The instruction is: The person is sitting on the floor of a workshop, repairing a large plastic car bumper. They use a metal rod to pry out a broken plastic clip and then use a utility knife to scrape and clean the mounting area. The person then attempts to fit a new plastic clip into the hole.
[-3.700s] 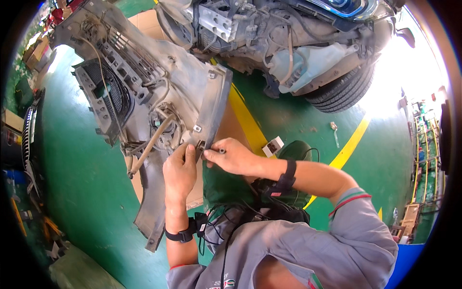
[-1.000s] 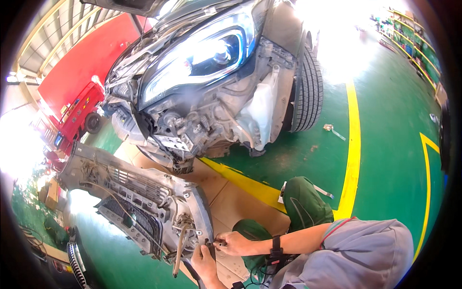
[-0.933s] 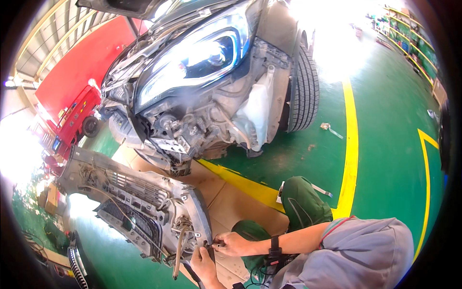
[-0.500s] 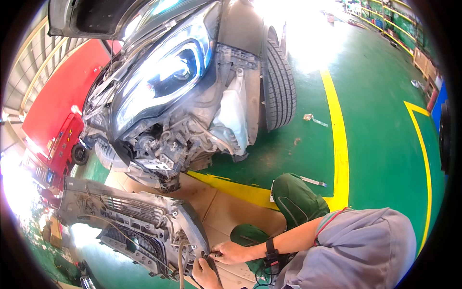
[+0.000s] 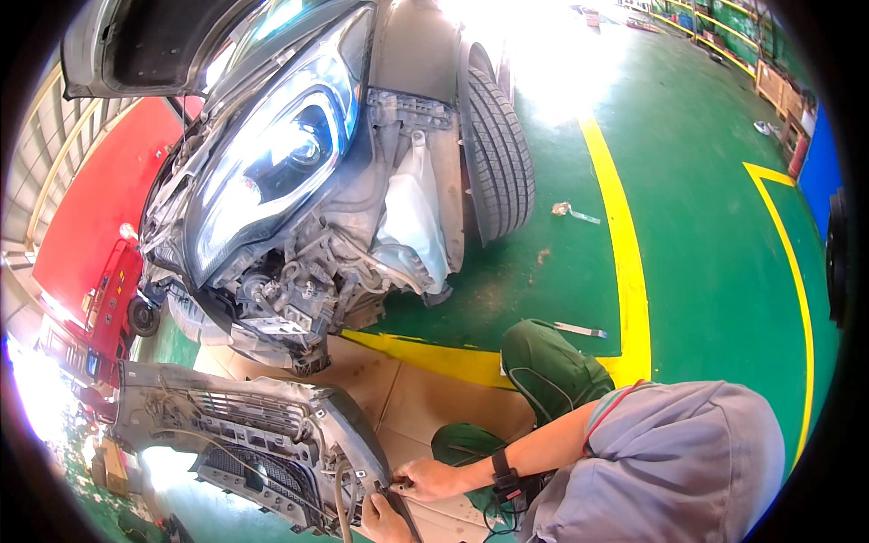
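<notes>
A removed car bumper (image 5: 348, 412) stands on edge in front of me, its inner side with grille slats and a hose facing up. At its near right end, my left hand (image 5: 384, 521) is closed on the bumper's edge, thumb on top. Just beyond it, my right hand (image 5: 429, 479) is closed with fingertips pressed together at the same edge. Something small and dark shows at those fingertips, too small to name. Behind the bumper stands the car (image 5: 412, 54), its front end stripped, with a headlight (image 5: 299, 149) and a white fluid reservoir (image 5: 412, 213) exposed.
Flattened cardboard (image 5: 398, 380) lies under the bumper and my knees. A front tyre (image 5: 501, 149) stands at the car's side. A small strip-like item (image 5: 579, 330) lies beside my knee on the green floor, near a yellow line (image 5: 625, 253). A red vehicle (image 5: 90, 226) is at far left.
My view has shifted slightly, so the car sits a little further left in the picture. Both hands stay at the bumper's edge, with hardly any movement.
</notes>
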